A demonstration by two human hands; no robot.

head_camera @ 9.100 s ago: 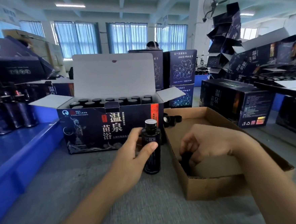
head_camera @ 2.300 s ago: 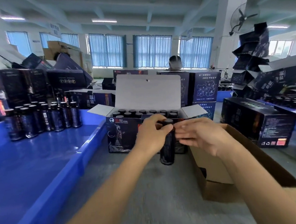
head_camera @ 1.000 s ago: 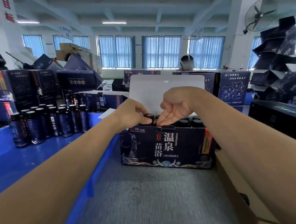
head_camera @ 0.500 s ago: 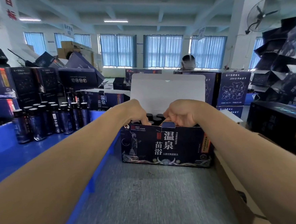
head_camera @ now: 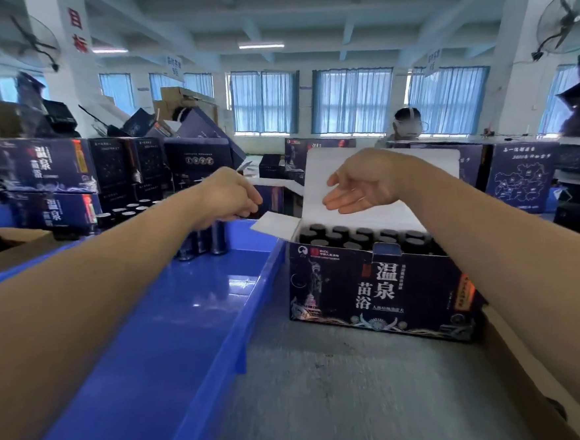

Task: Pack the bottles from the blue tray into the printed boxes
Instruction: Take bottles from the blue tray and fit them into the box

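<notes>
Room: packing hall with curtained windows, wall fans and stacked cartons (head_camera: 48,168); a grey table top (head_camera: 346,405) runs in front
Head view, tray: blue tray (head_camera: 253,308) on the left, most of its floor bare, the tray bottles (head_camera: 214,240) bunched upright at its far end
Head view, box: printed box (head_camera: 382,289) just beside the tray's rim, white lid (head_camera: 313,180) standing up, side flap (head_camera: 271,222) jutting toward the tray, packed bottles (head_camera: 362,237) showing rows of dark caps
Left hand: left hand (head_camera: 228,198) reaches over the tray bottles with its fingers curled down; whether it has hold of one cannot be told, as the hand hides the tops
Right hand: right hand (head_camera: 362,187) hovers above the box in front of the lid, fingers straight, holding nothing
Likely step: fetching another bottle for the box
Risk, toppling: the tray bottles stand touching, so lifting one at a slant could knock its neighbours over on the slick floor
Risk, snagging: the side flap lies in the path from tray to box and could catch a bottle carried low
Risk, no slot: the visible rows look full, the right forearm hides the near corner, and forcing a bottle in could bulge the wall
</notes>
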